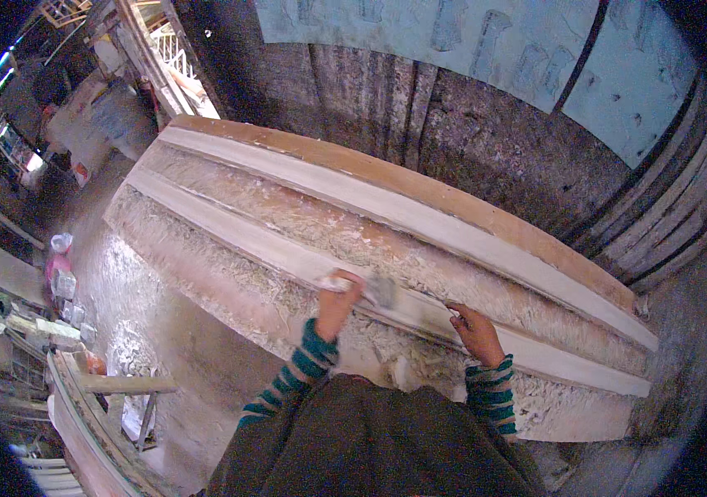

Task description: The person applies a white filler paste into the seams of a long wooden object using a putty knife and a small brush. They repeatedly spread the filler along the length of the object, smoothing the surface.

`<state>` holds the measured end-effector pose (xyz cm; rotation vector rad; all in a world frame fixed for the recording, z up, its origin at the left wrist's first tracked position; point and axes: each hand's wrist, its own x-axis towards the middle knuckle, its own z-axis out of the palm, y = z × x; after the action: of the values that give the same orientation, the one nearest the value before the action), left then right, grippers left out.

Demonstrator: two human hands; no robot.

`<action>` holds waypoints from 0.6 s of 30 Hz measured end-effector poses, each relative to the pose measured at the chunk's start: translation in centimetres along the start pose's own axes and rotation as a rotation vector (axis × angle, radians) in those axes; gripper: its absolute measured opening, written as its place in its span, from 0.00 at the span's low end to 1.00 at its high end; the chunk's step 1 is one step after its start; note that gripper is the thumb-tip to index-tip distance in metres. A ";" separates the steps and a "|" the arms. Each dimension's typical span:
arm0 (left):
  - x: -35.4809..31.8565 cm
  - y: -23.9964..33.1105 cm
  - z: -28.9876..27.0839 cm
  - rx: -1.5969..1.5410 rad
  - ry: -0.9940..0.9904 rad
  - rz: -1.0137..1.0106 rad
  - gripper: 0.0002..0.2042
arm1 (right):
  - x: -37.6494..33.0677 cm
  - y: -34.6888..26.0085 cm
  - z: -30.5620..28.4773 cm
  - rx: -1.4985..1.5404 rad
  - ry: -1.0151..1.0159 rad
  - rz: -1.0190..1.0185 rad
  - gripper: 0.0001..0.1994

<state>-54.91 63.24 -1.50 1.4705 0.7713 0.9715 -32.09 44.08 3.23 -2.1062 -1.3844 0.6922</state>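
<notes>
A long pale strip (246, 236) with raised edges runs slantwise across a wide bench in front of me. My left hand (338, 306) is closed over this strip, with a small whitish thing (335, 284) at its fingers whose kind I cannot make out. Just right of those fingers, a blurred grey patch (382, 291) lies over the strip. My right hand (477, 333) is at the strip's far edge, further right, its thumb and fingers pinched together at a small dark spot; what they grip is too small to name. Both sleeves are striped teal and grey.
Crumbly plaster-like scraps cover the bench (262, 308) around the strip. A second pale strip (419, 224) lies parallel behind it, along a brown board (353, 170). Beyond stand a stained wall (486, 132) and a blue panel (511, 50). At left are a wooden stand (130, 384) and bags (62, 277).
</notes>
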 end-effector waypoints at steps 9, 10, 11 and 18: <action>5.2 -1.4 -18.2 0.645 0.526 0.317 0.06 | -3.5 0.3 0.5 -0.004 -0.030 0.162 0.17; 5.5 0.4 -18.6 0.819 0.572 0.382 0.05 | -4.3 1.7 1.3 0.005 0.013 0.159 0.17; 5.4 3.1 -18.8 1.007 0.626 0.450 0.05 | -4.6 2.5 1.9 0.021 0.047 0.145 0.17; 2.5 -1.7 -9.3 0.220 0.011 0.156 0.06 | -1.6 -2.1 4.9 0.086 0.067 0.104 0.17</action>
<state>-62.01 69.76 -2.77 1.7377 0.8001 1.0370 -37.26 44.01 1.23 -2.1253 -1.1950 0.7031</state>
